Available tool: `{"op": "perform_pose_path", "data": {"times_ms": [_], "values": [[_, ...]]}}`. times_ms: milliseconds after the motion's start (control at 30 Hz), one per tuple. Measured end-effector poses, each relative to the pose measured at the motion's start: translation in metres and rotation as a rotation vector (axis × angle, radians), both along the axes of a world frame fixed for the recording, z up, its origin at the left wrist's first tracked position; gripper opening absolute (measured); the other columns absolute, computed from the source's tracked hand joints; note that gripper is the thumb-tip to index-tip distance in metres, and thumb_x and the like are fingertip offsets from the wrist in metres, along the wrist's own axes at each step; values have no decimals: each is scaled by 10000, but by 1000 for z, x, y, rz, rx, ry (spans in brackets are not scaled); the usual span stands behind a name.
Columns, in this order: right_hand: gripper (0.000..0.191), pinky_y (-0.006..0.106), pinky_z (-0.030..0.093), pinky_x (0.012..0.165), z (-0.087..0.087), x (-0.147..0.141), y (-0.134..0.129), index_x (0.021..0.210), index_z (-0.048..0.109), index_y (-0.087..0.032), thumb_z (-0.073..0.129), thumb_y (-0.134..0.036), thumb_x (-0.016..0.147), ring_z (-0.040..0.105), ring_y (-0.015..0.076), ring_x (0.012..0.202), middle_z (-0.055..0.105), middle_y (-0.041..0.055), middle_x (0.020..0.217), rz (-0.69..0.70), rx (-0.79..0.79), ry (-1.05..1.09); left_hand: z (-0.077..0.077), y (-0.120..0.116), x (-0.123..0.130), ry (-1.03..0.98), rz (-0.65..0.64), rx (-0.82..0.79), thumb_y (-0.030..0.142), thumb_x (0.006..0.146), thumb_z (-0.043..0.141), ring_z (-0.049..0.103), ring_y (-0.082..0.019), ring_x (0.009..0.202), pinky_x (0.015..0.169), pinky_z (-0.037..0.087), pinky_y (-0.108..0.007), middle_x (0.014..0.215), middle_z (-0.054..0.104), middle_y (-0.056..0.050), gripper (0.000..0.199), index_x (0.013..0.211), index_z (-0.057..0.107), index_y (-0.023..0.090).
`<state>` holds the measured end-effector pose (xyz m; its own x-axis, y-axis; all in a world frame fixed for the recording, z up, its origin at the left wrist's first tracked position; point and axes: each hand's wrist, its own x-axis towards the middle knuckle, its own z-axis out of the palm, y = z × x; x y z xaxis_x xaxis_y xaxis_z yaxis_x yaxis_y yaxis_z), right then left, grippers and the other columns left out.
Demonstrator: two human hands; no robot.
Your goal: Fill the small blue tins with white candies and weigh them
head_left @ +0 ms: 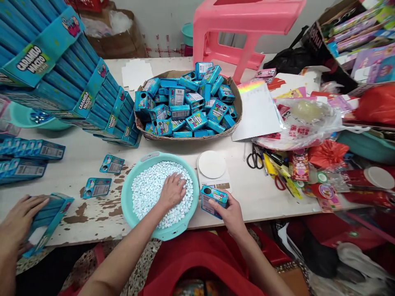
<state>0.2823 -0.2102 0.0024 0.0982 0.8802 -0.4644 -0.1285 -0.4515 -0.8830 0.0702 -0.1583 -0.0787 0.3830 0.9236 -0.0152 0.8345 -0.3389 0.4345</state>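
Observation:
My left hand [173,191] lies in a turquoise basin [128,209], its fingers spread and slightly bent over many small pale blue-white candies [148,185]. Whether any candies are under the palm is hidden. In my right hand [230,213], thumb in front, is a small blue candy box [213,200] with a dark round mark at its upper left. I hold it just past the basin's right rim, near a white kitchen scale [212,166]. Two more blue boxes [97,188] lie on the table left of the basin.
A cut-down carton [188,144] heaped with blue boxes stands behind the basin. Tall stacked blue display boxes [89,98] rise at left. A co-worker's hand [18,218] touches a blue display box [52,220]. At right are scissors [255,158], bags and a pink stool [247,18].

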Motion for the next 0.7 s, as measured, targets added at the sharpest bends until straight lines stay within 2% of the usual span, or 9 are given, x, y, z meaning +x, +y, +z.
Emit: {"op": "perform_pose_path", "data": {"times_ms": [67, 133, 267, 333, 433, 533, 633, 700], "values": [[430, 339, 545, 735, 4, -1, 1, 993, 617, -198, 770, -413, 654, 624, 197, 795, 683, 33, 894, 3, 5, -36, -5, 15, -11, -8, 84, -28, 270, 854, 468, 421, -296, 1198, 987, 321, -450, 1209, 557, -121, 222, 1008, 618, 213], [428, 320, 534, 716, 7, -3, 2, 992, 610, -194, 764, -412, 658, 616, 188, 772, 680, 34, 880, 29, 33, -82, -8, 27, -20, -111, 226, -94, 314, 829, 514, 462, -299, 1130, 943, 353, -424, 1125, 587, -134, 178, 893, 637, 203], [385, 305, 510, 710, 12, -17, 6, 1007, 584, -195, 731, -381, 703, 606, 185, 784, 654, 42, 908, 114, 153, -196, -7, 29, -26, -636, 724, -306, 365, 670, 685, 512, -280, 1034, 847, 407, -333, 891, 610, -82, 180, 709, 606, 208], [342, 314, 500, 735, 13, -26, 7, 1002, 580, -198, 709, -358, 729, 602, 196, 826, 633, 48, 933, 164, 239, -279, -3, 22, -26, -805, 871, -375, 387, 632, 706, 558, -254, 902, 745, 435, -302, 757, 586, -48, 232, 665, 572, 200], [287, 326, 484, 773, 14, -40, 10, 1001, 568, -208, 679, -310, 758, 590, 206, 873, 607, 53, 951, 241, 376, -422, 14, 12, -26, -976, 937, -441, 456, 678, 652, 556, -178, 647, 587, 438, -278, 668, 550, -15, 296, 715, 546, 183], [261, 336, 472, 783, 14, -54, 13, 1007, 556, -204, 653, -251, 769, 581, 217, 893, 602, 63, 950, 335, 482, -560, 45, 4, -27, -1197, 959, -508, 483, 699, 621, 486, -111, 484, 467, 401, -248, 680, 548, 7, 333, 821, 535, 186], [262, 353, 463, 782, 12, -70, 16, 1010, 557, -197, 650, -226, 767, 574, 238, 904, 617, 74, 947, 445, 563, -673, 80, -1, -22, -1460, 911, -520, 412, 718, 626, 503, -98, 483, 467, 412, -234, 693, 554, 15, 272, 844, 523, 194], [261, 361, 459, 779, 11, -80, 17, 1009, 564, -197, 655, -225, 765, 570, 247, 898, 628, 74, 945, 518, 596, -719, 97, -4, -18, -1635, 871, -489, 340, 734, 627, 551, -108, 531, 515, 445, -235, 690, 565, 17, 213, 840, 514, 193]]}}
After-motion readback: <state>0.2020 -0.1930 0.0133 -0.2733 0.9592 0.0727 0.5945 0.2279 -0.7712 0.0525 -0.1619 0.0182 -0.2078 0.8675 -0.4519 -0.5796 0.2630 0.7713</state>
